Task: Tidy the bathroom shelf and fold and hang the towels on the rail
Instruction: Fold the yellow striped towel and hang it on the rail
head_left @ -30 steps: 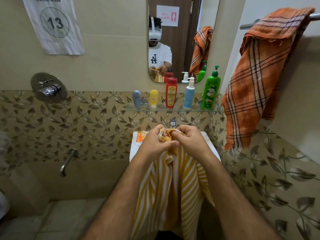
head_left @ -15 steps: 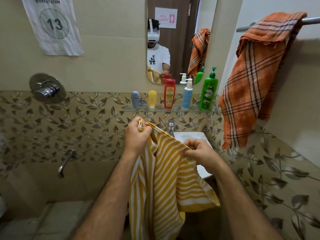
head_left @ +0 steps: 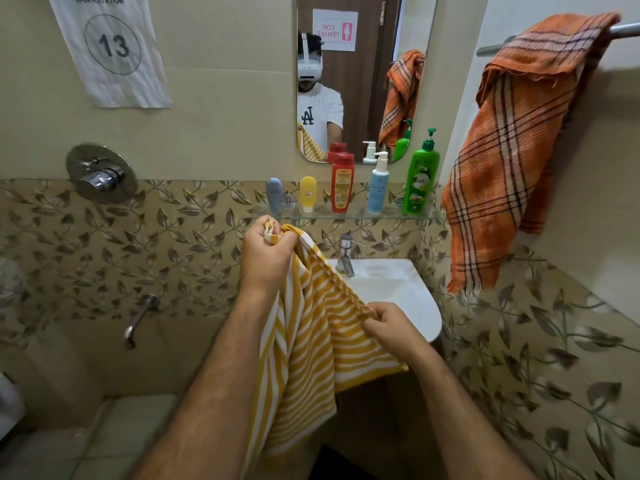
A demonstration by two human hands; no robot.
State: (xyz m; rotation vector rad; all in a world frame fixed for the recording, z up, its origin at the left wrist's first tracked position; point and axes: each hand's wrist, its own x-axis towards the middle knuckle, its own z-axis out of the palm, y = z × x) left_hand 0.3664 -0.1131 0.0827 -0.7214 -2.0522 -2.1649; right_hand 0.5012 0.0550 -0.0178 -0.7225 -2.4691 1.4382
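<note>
Up front, both hands hold the yellow towel (head_left: 311, 341) over the near edge of the sink (head_left: 408, 299). The left hand (head_left: 265, 256) is raised, just below the glass shelf (head_left: 346, 214), with its fingers curled tight round a bunched corner of the cloth; a bit of white hem pokes out above the knuckles. The right hand (head_left: 389, 329) sits lower and nearer, its thumb and fingers pinching the towel's top edge, so that the edge runs taut on a slant from one hand down to the other. Below them the striped cloth hangs in folds, and its bottom end is out of view.

An orange towel (head_left: 512, 150) is slung unfolded over the rail (head_left: 627, 29) on the right wall, hanging crooked with its fringed end low. Five bottles stand upright in a row on the shelf: a grey tube (head_left: 274, 195), a yellow tube (head_left: 308, 194), a red bottle (head_left: 342, 183), a blue pump bottle (head_left: 378, 185) and a green pump bottle (head_left: 420, 178). They look apart from one another, though the gaps are small.

A tap (head_left: 345, 254) stands at the back of the sink. A mirror (head_left: 360, 77) is above the shelf, and a paper sign (head_left: 112, 46) marked 13 hangs to its left.
</note>
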